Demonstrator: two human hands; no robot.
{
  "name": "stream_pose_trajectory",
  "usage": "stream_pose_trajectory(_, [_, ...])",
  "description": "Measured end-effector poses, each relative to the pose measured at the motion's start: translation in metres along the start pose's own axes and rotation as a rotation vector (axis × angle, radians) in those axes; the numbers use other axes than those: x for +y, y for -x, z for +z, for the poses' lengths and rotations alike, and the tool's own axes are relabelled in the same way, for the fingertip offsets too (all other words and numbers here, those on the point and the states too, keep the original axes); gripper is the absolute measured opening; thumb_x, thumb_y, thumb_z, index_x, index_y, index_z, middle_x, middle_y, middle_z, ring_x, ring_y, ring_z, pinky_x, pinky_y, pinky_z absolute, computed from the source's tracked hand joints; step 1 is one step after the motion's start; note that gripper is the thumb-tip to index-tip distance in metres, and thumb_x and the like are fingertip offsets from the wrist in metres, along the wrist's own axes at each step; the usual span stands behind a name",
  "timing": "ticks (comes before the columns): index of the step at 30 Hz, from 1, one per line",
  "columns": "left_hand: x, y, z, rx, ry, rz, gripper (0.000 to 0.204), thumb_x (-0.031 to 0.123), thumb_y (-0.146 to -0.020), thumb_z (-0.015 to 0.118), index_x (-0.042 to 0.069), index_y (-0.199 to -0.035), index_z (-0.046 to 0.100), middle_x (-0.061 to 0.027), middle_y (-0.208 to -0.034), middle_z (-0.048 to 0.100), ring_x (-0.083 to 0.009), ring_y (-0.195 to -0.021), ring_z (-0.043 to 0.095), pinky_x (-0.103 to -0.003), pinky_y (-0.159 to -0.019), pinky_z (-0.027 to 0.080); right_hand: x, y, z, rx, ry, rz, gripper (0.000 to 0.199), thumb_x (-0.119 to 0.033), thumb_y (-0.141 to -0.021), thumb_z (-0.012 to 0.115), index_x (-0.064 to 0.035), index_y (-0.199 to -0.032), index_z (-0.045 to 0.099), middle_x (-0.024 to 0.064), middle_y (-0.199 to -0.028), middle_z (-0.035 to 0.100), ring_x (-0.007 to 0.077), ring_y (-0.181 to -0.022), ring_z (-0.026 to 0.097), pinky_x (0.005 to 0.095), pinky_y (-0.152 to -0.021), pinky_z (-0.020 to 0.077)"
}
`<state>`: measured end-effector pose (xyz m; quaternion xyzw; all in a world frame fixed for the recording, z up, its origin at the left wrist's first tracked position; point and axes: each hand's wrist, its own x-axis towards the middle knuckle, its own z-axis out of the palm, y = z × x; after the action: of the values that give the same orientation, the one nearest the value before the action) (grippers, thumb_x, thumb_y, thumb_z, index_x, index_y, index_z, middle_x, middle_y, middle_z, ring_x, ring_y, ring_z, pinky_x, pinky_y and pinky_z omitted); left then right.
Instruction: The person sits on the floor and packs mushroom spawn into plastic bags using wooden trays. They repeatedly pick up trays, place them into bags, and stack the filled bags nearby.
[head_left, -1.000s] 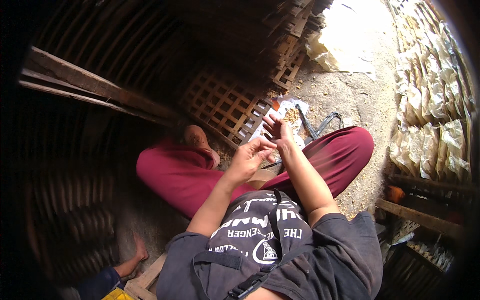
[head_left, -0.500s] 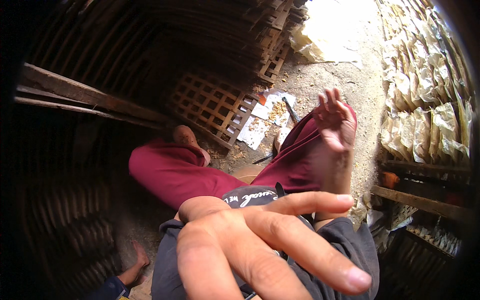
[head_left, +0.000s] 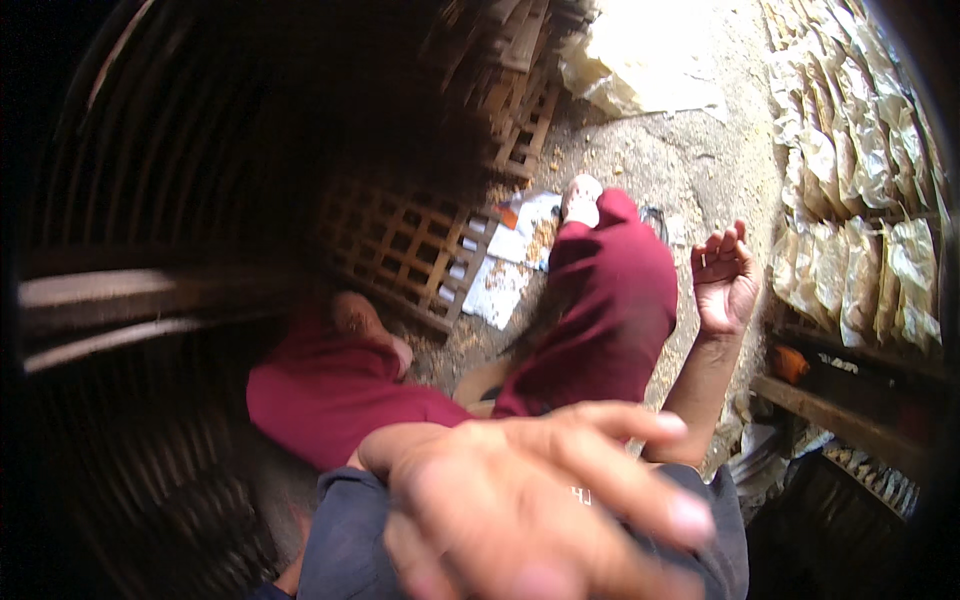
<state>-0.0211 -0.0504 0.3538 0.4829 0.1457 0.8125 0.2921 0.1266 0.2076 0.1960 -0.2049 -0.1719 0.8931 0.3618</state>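
My left hand (head_left: 530,490) is very close to the camera, large and a little blurred. Its fingers are apart, point to the right and hold nothing; it hides much of my dark shirt (head_left: 345,530). Off to the right, my right hand (head_left: 725,285) is raised beside my maroon-trousered right knee (head_left: 625,290), palm showing. Its fingers curl loosely, with nothing visible in them. Nearest to it are the knee and, farther right, a rack of thin sheets wrapped in pale, crinkled film (head_left: 860,270).
A slatted wooden lattice crate (head_left: 400,255) lies ahead of my feet. Beside it, printed paper sheets (head_left: 497,290) bear scattered crumbs. More lattice pieces (head_left: 525,120) are stacked farther off, next to a brightly lit pale sheet (head_left: 650,60). A wooden beam (head_left: 100,290) runs at left.
My right hand has moved right, away from my knee, its fingers curling more. My right leg has shifted, its foot now showing by the papers. My left hand has turned slightly, fingers still apart.
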Motion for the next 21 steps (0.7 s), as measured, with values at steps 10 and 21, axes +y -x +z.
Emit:
stream_pose_trajectory(10, [-0.146,0.096,-0.186,0.420,-0.628,-1.097,0.032,0.004,-0.087,0.053,-0.001,-0.118,0.049,-0.0114,-0.114,0.059,-0.0186,-0.110,0.053,-0.031,-0.097,0.038,0.062,-0.331,-0.112,0.361,0.749,0.188,0.045,-0.013,-0.081,0.045,-0.0112,-0.126,0.048,0.0094,-0.112,0.063,0.0215,-0.109,0.054,0.0395,-0.094,0.0341])
stream_pose_trajectory(21, [-0.220,0.124,-0.281,0.558,-0.707,-1.234,0.027,0.003,-0.087,0.052,-0.002,-0.114,0.051,-0.0118,-0.109,0.061,-0.0202,-0.107,0.055,-0.031,-0.094,0.040,0.134,-0.517,-0.108,0.023,2.274,-0.141,0.036,-0.033,-0.085,0.057,-0.0211,-0.119,0.057,0.0203,-0.125,0.048,0.0350,-0.117,0.045,0.0454,-0.099,0.0367])
